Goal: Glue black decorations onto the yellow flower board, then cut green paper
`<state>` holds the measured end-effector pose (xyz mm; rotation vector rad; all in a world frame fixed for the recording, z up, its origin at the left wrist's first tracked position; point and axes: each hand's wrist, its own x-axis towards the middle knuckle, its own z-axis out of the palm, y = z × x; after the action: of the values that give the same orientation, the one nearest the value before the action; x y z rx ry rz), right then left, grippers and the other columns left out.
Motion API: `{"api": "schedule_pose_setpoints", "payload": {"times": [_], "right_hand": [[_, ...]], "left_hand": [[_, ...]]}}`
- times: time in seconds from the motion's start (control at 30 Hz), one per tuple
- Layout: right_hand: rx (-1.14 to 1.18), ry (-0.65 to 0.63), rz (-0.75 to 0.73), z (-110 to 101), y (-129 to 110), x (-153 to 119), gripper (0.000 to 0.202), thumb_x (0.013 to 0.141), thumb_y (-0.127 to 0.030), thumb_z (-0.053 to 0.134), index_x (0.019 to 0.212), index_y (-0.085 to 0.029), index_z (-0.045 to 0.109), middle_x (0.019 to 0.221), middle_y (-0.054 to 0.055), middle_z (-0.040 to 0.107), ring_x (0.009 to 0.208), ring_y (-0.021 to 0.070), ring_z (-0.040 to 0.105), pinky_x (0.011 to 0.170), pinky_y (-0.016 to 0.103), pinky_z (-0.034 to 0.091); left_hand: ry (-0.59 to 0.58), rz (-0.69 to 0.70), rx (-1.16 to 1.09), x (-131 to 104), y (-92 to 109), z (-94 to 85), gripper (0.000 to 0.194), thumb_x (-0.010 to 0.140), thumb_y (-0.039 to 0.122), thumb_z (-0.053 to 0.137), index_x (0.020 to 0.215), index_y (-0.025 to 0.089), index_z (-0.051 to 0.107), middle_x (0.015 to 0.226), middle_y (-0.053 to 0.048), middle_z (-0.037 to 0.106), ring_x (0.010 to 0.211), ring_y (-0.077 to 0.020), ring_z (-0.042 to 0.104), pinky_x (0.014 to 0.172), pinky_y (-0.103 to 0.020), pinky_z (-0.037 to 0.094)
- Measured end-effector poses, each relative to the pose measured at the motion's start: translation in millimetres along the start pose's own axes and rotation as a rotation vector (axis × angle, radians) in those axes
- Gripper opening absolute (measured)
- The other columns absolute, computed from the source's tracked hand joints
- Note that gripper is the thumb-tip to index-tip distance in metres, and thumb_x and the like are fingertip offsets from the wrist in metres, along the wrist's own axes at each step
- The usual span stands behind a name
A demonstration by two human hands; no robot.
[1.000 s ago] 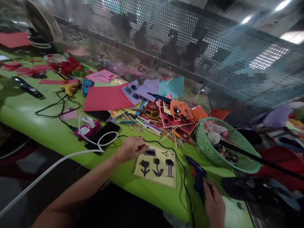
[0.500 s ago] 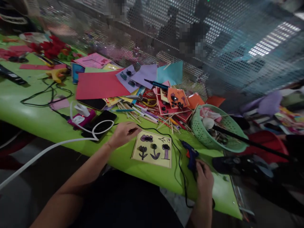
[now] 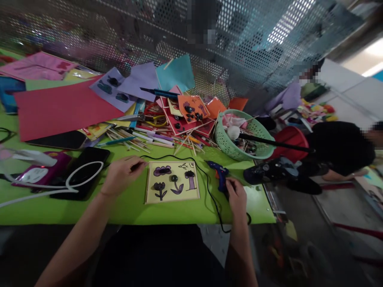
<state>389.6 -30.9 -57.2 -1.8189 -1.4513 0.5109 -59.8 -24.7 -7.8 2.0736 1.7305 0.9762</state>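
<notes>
My right hand [image 3: 237, 196] is wrapped round the handle end of a blue glue gun [image 3: 220, 173], whose nozzle points up and left over the table. My left hand [image 3: 123, 175] is closed, fingertips together, just off the upper left corner of a yellow picture card [image 3: 189, 192]. Whatever those fingers hold, if anything, is hidden. The card lies flat, framed by thin sticks, with drawn purple flowers and a cloud bearing dark glossy pieces. A black cord [image 3: 208, 187] loops round the card's right side.
Behind the card lie sticks, pens and scissors [image 3: 134, 117], with coloured paper [image 3: 66, 104]. A green basket [image 3: 223, 139] and dark bottle-like object [image 3: 260, 174] stand right. Left are a phone [image 3: 86, 169] and a purple power strip [image 3: 44, 171]. A person [image 3: 341, 147] is at far right.
My view has swung right, so the table things sit further left in it. Both hands keep nearly the same places beside the card; the glue gun stays in my right hand.
</notes>
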Motion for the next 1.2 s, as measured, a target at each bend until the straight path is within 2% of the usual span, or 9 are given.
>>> {"api": "schedule_pose_setpoints", "payload": {"times": [0.2, 0.37, 0.5, 0.77, 0.97, 1.2], "right_hand": [[-0.004, 0.009, -0.009, 0, -6, -2, 0.040, 0.089, -0.055, 0.058, 0.101, -0.019, 0.071, 0.093, 0.010, 0.073, 0.086, 0.0266, 0.064, 0.083, 0.041, 0.049], [-0.026, 0.030, -0.012, 1, -9, -4, 0.038, 0.090, -0.054, 0.058, 0.100, -0.020, 0.072, 0.094, 0.010, 0.073, 0.088, 0.0272, 0.064, 0.084, 0.042, 0.049], [-0.006, 0.024, -0.006, 2, -9, -2, 0.036, 0.091, -0.052, 0.058, 0.100, -0.020, 0.072, 0.096, 0.011, 0.073, 0.088, 0.0269, 0.064, 0.085, 0.042, 0.050], [-0.009, 0.027, -0.010, 1, -11, 0, 0.037, 0.092, -0.052, 0.057, 0.100, -0.019, 0.071, 0.092, 0.009, 0.072, 0.083, 0.0246, 0.064, 0.080, 0.039, 0.050], [-0.041, 0.029, -0.025, -1, -4, 0, 0.036, 0.091, -0.052, 0.058, 0.102, -0.020, 0.072, 0.094, 0.008, 0.072, 0.088, 0.0250, 0.063, 0.084, 0.039, 0.048], [-0.055, 0.046, -0.031, -2, -4, 1, 0.036, 0.091, -0.050, 0.059, 0.101, -0.019, 0.072, 0.093, 0.008, 0.071, 0.085, 0.0239, 0.062, 0.083, 0.039, 0.048]], "left_hand": [[-0.054, -0.050, 0.042, 2, -4, 3.7, 0.035, 0.097, 0.045, 0.053, 0.084, 0.018, 0.071, 0.081, -0.002, 0.074, 0.071, -0.0140, 0.064, 0.066, -0.024, 0.042], [-0.025, -0.058, 0.032, 1, -12, 5.8, 0.034, 0.095, 0.047, 0.054, 0.084, 0.019, 0.071, 0.080, -0.001, 0.074, 0.071, -0.0143, 0.065, 0.067, -0.023, 0.045], [-0.055, -0.022, 0.042, 4, -15, 8.4, 0.034, 0.095, 0.047, 0.054, 0.084, 0.020, 0.071, 0.081, -0.001, 0.075, 0.070, -0.0143, 0.066, 0.066, -0.024, 0.045], [-0.083, 0.060, -0.006, 6, -6, 4.8, 0.034, 0.095, 0.045, 0.053, 0.083, 0.020, 0.073, 0.079, 0.000, 0.074, 0.068, -0.0132, 0.066, 0.065, -0.023, 0.046], [-0.010, -0.012, 0.057, 3, -7, 4.7, 0.032, 0.096, 0.045, 0.056, 0.088, 0.019, 0.073, 0.082, 0.000, 0.075, 0.072, -0.0135, 0.065, 0.067, -0.022, 0.044], [-0.095, -0.055, 0.044, 1, -10, 11.6, 0.031, 0.095, 0.044, 0.055, 0.101, 0.021, 0.075, 0.095, -0.001, 0.077, 0.079, -0.0148, 0.068, 0.068, -0.024, 0.047]]}}
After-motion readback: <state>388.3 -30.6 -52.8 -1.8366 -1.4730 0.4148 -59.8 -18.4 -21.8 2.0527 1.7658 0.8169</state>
